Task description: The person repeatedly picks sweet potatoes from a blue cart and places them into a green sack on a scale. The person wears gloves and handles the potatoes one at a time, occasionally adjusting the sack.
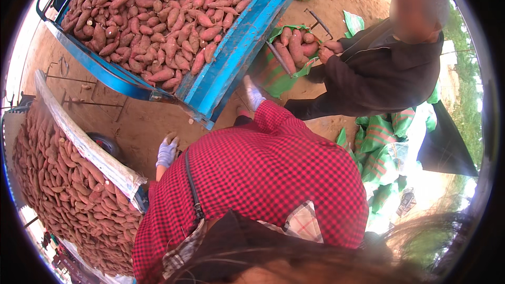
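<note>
My left hand [167, 152], in a pale glove with soiled fingertips, hangs over the bare ground between two loads of sweet potatoes. It appears to hold nothing. My right hand [253, 92], gloved too, reaches forward beside the outer edge of a blue metal tailgate [236, 43]. It is seen edge-on, and its grip is unclear. Past the tailgate, a heap of sweet potatoes [158, 19] fills a blue truck bed [98, 81]. Right of my right hand stands an open green woven sack [276, 73] with large sweet potatoes [296, 49] at its mouth.
A person [378, 63] in dark clothes holds the sack's rim. Full green sacks [378, 138] are piled at right. A second sweet potato heap [75, 189] lies left behind a pale side board [90, 142]. Metal rods [92, 103] and a wheel [103, 144] are near the ground.
</note>
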A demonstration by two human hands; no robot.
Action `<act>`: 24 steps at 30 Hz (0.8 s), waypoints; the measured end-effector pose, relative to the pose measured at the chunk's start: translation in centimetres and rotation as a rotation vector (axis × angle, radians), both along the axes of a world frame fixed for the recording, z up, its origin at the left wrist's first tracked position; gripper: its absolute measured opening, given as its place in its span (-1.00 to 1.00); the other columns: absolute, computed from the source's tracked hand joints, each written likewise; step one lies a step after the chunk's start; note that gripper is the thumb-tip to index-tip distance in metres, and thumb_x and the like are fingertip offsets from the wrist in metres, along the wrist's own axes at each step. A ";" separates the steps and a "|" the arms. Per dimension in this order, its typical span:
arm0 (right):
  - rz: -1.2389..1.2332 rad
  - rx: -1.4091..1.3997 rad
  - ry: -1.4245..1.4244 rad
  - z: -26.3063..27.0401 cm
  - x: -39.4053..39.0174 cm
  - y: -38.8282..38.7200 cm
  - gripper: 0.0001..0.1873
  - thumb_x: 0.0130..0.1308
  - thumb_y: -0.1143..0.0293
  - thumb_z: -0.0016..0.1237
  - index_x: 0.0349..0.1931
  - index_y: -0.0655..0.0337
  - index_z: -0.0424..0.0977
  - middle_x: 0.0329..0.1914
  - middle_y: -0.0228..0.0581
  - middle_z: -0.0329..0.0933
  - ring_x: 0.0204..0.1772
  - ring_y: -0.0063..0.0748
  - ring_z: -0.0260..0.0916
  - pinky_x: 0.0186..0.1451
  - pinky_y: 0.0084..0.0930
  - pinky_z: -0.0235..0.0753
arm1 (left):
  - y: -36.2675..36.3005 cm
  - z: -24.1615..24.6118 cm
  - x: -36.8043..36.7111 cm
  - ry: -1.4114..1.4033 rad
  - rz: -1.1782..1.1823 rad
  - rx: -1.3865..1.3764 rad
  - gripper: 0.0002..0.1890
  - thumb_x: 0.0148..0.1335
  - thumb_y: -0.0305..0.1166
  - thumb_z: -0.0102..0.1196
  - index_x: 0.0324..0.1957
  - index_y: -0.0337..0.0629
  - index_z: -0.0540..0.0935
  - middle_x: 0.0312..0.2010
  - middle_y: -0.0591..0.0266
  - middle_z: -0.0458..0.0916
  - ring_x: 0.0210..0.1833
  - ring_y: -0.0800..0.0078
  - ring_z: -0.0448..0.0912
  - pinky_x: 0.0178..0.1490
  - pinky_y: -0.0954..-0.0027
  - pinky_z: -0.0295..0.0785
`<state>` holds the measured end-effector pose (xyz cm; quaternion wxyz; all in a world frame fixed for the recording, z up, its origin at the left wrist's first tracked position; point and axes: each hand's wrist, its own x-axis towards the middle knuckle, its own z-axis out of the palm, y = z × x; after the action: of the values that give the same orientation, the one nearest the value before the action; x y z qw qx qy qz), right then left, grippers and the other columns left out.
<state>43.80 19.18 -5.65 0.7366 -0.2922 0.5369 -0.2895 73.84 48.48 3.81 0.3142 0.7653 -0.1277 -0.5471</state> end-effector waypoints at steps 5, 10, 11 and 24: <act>-0.271 0.039 -0.299 5.6 7.2 1.8 -0.26 0.31 -0.11 0.01 0.36 0.11 0.18 0.33 -0.16 0.32 0.31 -0.10 0.29 0.35 -0.11 0.29 | -8.1 0.5 -4.7 -0.478 -0.473 -0.112 -0.08 -0.06 -0.11 0.40 0.33 -0.25 0.29 0.23 -0.18 0.40 0.29 0.00 0.39 0.35 0.18 0.28; -0.036 0.391 -0.525 13.1 9.3 0.5 -0.41 0.32 0.00 0.03 0.26 0.03 0.23 0.23 -0.15 0.40 0.18 -0.12 0.41 0.22 -0.11 0.42 | -13.7 4.9 -8.6 -0.987 -0.729 -0.403 0.04 -0.24 -0.16 0.48 0.35 -0.15 0.25 0.27 -0.06 0.32 0.31 0.01 0.32 0.36 0.06 0.20; 0.000 0.431 -0.580 14.1 10.3 0.1 -0.47 0.32 0.02 0.04 0.20 0.01 0.27 0.17 -0.19 0.43 0.12 -0.15 0.44 0.16 -0.08 0.45 | -14.6 5.7 -8.8 -1.144 -0.728 -0.443 0.05 -0.26 -0.16 0.48 0.36 -0.11 0.25 0.27 -0.01 0.31 0.32 0.05 0.30 0.35 0.02 0.17; 0.476 0.232 -0.244 16.8 17.5 -3.9 -0.06 0.23 -0.22 -0.01 0.48 -0.01 -0.11 0.55 -0.04 -0.09 0.57 0.09 -0.14 0.53 -0.07 -0.09 | -20.6 6.4 -1.4 -1.793 -0.571 -0.492 -0.21 0.05 -0.15 0.27 0.37 0.16 0.29 0.36 0.17 0.26 0.47 0.16 0.13 0.39 -0.27 -0.07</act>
<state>61.34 15.32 11.18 0.8714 -0.2867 0.3902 -0.0784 72.45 27.84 10.17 0.1070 0.7510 -0.6114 0.2254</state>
